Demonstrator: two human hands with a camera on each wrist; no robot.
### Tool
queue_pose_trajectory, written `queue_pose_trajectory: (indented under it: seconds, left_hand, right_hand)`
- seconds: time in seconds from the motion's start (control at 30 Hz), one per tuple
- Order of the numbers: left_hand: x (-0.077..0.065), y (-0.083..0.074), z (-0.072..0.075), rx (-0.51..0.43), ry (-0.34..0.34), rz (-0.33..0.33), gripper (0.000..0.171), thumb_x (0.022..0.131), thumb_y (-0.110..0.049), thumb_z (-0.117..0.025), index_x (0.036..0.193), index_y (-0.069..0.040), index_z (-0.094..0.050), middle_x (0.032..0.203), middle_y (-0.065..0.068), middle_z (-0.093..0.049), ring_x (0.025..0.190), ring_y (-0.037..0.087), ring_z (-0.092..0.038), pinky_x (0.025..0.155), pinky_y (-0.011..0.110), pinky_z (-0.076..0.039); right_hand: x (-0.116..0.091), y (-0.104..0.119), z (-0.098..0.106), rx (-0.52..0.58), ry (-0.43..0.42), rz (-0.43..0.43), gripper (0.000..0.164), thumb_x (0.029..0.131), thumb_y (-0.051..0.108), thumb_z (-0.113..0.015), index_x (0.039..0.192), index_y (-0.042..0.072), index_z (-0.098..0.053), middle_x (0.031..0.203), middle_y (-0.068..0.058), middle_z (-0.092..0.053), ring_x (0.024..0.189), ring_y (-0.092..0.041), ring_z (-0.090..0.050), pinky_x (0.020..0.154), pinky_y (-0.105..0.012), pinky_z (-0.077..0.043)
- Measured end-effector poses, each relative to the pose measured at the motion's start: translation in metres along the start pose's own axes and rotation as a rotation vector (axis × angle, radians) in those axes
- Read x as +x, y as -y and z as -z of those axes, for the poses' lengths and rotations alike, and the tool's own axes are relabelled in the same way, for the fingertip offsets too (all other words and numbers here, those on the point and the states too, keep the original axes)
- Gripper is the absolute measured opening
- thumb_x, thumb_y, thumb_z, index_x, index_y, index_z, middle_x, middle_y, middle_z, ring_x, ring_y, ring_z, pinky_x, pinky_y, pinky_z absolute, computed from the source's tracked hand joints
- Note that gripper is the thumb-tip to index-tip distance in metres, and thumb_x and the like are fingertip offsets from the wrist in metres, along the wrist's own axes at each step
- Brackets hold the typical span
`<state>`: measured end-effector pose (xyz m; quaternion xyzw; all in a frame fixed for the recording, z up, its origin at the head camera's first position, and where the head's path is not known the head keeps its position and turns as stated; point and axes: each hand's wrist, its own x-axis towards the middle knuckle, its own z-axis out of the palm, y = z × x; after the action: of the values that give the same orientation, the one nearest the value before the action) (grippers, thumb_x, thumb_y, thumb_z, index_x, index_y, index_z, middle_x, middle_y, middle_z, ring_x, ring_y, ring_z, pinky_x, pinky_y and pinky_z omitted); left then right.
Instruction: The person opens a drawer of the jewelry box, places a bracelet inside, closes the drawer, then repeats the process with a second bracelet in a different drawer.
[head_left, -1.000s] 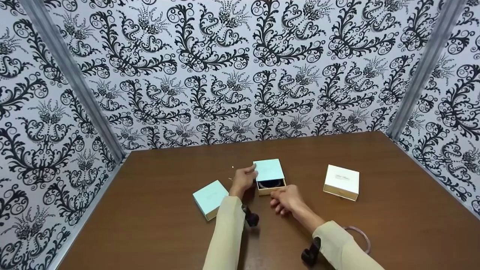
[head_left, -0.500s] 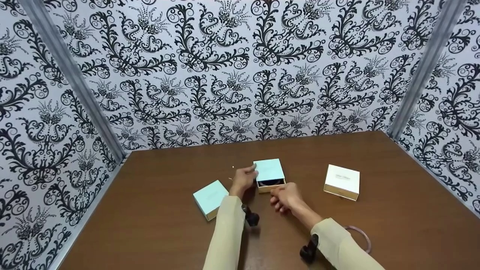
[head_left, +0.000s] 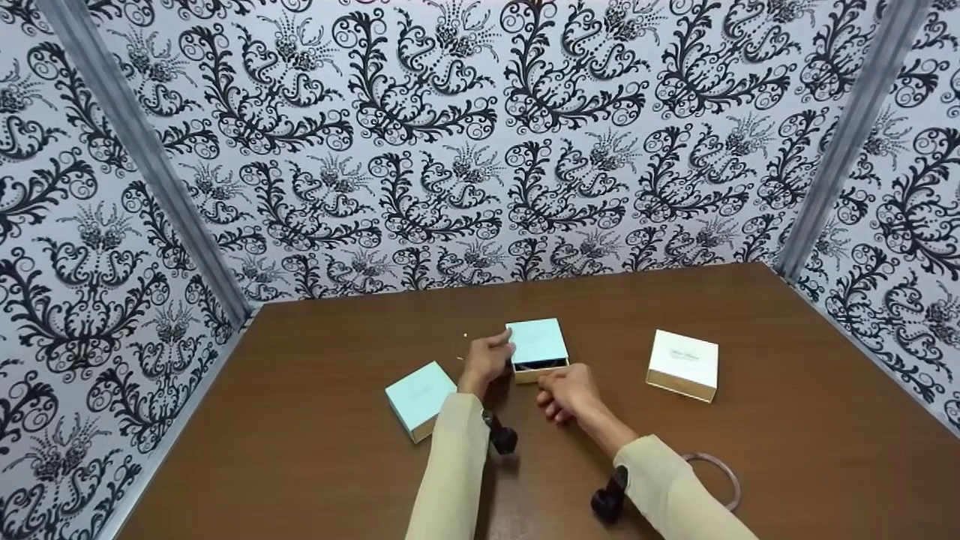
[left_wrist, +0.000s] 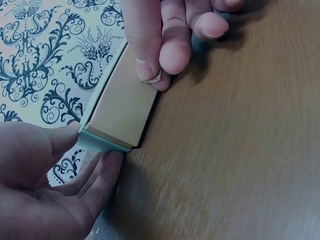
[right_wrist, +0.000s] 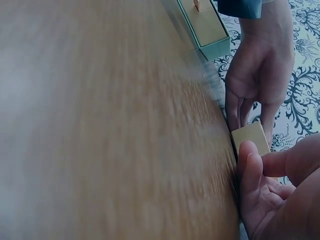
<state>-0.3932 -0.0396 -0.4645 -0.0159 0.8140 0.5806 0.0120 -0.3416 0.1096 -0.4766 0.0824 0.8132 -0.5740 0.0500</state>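
A mint-green drawer box (head_left: 537, 340) lies on the table between both hands, its cream-gold drawer (head_left: 531, 375) slightly out. Through the narrow gap the inside looks dark, with contents too hidden to tell. My left hand (head_left: 487, 358) grips the sleeve's left side, thumb on top and fingers at the lower edge, as the left wrist view shows. At the drawer front (left_wrist: 122, 102), my right hand (head_left: 570, 391) pinches a small pull tab (left_wrist: 154, 78) between thumb and finger. The other fingers hang loosely below.
A second mint-green box (head_left: 421, 397) lies left, beside the left forearm. On the right stands a white box (head_left: 682, 365) with printing on its lid. A pinkish ring-shaped bangle (head_left: 727, 472) lies partly behind the right sleeve. Patterned walls (head_left: 450, 150) border the table.
The drawer has slid further into its sleeve, narrowing the gap. My right hand has moved slightly forward with it, while the left hand stays on the box.
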Motion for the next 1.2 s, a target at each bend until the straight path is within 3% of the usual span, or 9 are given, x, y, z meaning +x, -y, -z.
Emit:
queue_pose_trajectory:
  seconds: [0.6,0.87,1.2]
  left_hand:
    - [0.0007,0.0006,-0.0002,-0.022,0.02,0.015,0.036,0.092,-0.019,-0.055,0.127,-0.019,-0.055,0.133,0.008,-0.052,0.127,0.024,-0.044,0.102,0.038,-0.04]
    - [0.0,0.0024,0.0007,-0.002,0.024,-0.071,0.036,0.091,-0.014,-0.055,0.126,-0.01,-0.055,0.126,0.013,-0.057,0.121,0.026,-0.05,0.099,0.037,-0.043]
    - [-0.0009,0.0009,0.0027,0.005,0.033,-0.09,0.036,0.092,-0.015,-0.054,0.127,-0.008,-0.054,0.128,0.012,-0.055,0.121,0.026,-0.05,0.099,0.037,-0.043]
  right_hand:
    - [0.0069,0.0048,0.0006,-0.053,-0.013,-0.001,0.02,0.088,0.017,-0.058,0.079,0.002,-0.068,0.059,-0.005,-0.065,0.039,-0.013,-0.054,0.033,-0.025,-0.042]
    - [0.0094,0.0031,0.003,-0.043,0.02,0.005,0.02,0.09,0.021,-0.057,0.089,0.005,-0.068,0.058,-0.005,-0.064,0.036,-0.013,-0.053,0.033,-0.025,-0.041]
    - [0.0097,0.0043,0.0034,-0.059,0.013,-0.002,0.022,0.089,0.024,-0.058,0.088,0.006,-0.069,0.058,-0.005,-0.064,0.037,-0.013,-0.054,0.033,-0.024,-0.041]
